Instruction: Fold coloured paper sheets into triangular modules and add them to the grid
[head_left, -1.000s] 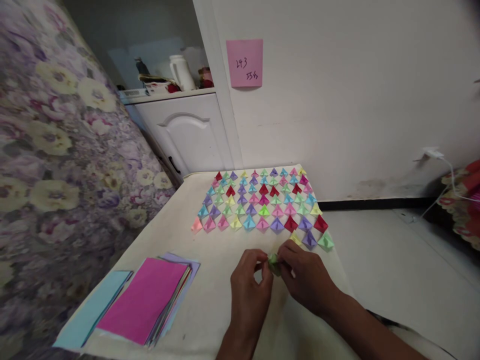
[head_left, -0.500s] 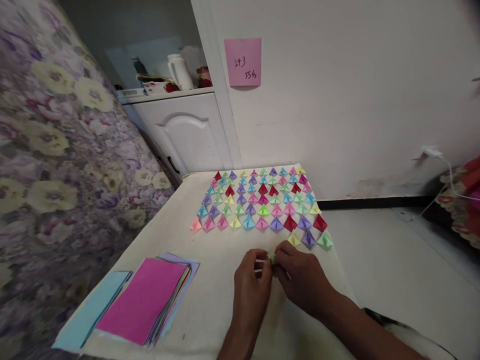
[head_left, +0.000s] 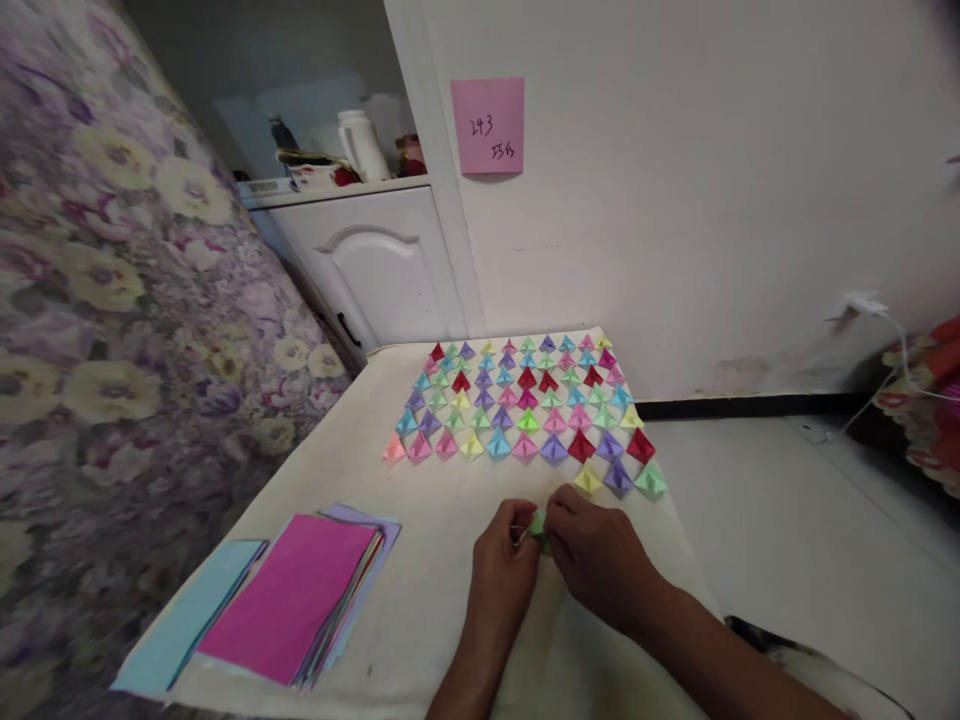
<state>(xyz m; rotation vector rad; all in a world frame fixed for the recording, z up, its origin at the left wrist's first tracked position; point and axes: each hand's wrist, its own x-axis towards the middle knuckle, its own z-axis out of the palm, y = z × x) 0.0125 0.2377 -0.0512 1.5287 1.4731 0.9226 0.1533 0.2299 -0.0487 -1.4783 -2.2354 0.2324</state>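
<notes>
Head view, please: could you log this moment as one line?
left hand + right hand: pinching green paper piece | over table | folded pieces in rows beyond

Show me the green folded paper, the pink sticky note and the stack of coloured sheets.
green folded paper (head_left: 538, 527), head view, its visible green corner
pink sticky note (head_left: 487, 125), head view, its middle
stack of coloured sheets (head_left: 292, 595), head view, top magenta sheet

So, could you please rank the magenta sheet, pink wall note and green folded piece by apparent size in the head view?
1. magenta sheet
2. pink wall note, though farther away
3. green folded piece, partly hidden by fingers
</notes>
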